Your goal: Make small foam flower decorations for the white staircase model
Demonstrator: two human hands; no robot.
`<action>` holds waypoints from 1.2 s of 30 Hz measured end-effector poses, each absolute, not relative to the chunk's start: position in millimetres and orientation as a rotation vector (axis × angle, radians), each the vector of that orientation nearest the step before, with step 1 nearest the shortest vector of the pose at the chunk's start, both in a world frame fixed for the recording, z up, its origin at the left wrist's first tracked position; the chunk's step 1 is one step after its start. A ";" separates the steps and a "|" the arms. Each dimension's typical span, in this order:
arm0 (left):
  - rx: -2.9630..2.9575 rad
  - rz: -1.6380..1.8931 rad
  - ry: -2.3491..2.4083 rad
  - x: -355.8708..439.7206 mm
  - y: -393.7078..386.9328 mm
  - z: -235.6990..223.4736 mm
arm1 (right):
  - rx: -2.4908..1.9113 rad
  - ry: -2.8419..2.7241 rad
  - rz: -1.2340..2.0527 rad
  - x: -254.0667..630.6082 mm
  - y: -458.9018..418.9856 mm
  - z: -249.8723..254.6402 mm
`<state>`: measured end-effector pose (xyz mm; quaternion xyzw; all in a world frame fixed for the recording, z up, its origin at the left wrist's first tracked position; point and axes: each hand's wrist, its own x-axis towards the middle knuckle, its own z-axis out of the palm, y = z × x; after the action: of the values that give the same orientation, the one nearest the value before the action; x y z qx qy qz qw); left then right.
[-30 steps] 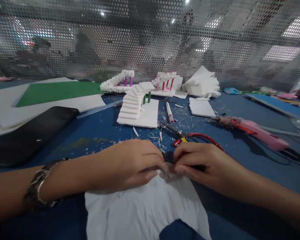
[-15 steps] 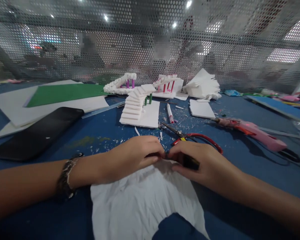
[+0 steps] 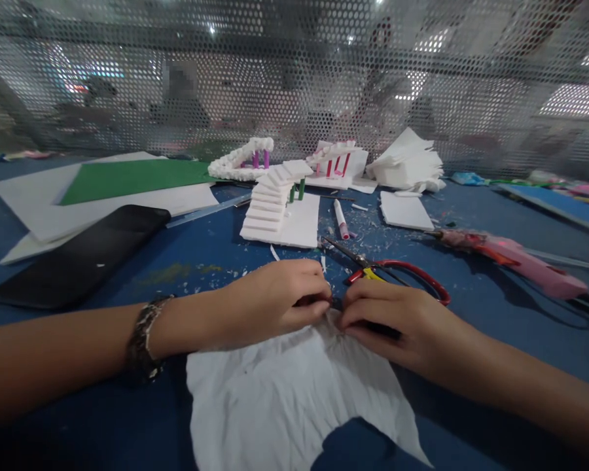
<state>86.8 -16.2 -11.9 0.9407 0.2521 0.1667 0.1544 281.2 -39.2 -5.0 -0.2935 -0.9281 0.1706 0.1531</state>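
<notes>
A wrinkled, thin white cloth (image 3: pixel 285 399) lies on the blue table close to me, with a curved gap along its near edge. My left hand (image 3: pixel 289 294), fingers curled, pinches its far edge. Close beside it, my right hand (image 3: pixel 392 317) is closed on the same gathered edge, thumb against fingers. The fingertips nearly meet and hide what lies between them. Just past my right hand rest red-handled scissors (image 3: pixel 412 269), partly covered by that hand. Beyond my fingers stands a small white staircase model (image 3: pixel 267 209) with green posts.
A black phone-like slab (image 3: pixel 83 255) and a green sheet (image 3: pixel 137 180) on white boards lie left. To the right is a pink glue gun (image 3: pixel 530 261) with a cable. A marker (image 3: pixel 341 219), a white square (image 3: pixel 405 210), a paper stack (image 3: pixel 407 163) and white scraps lie ahead, before a perforated metal screen (image 3: pixel 294 78).
Both hands stay at the cloth's far edge, with small finger shifts. The right hand's grip has tightened since half a second ago. The whole view has shifted slightly.
</notes>
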 end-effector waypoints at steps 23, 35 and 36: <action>2.492 0.583 0.747 88.5 -25.0 -11.9 | -1.117 -2.529 0.451 273.2 -42.5 -2.8; 2.521 0.553 0.670 85.4 -22.6 -16.0 | -0.883 -2.611 0.251 281.8 -42.3 -8.1; 2.527 0.550 0.675 85.4 -23.0 -15.8 | -0.857 -2.610 0.255 282.3 -42.0 -8.5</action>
<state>85.4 -23.0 -15.8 0.9196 0.2458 0.2001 0.2322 282.3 -42.0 -8.5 -0.3050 -0.9287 0.0908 0.1904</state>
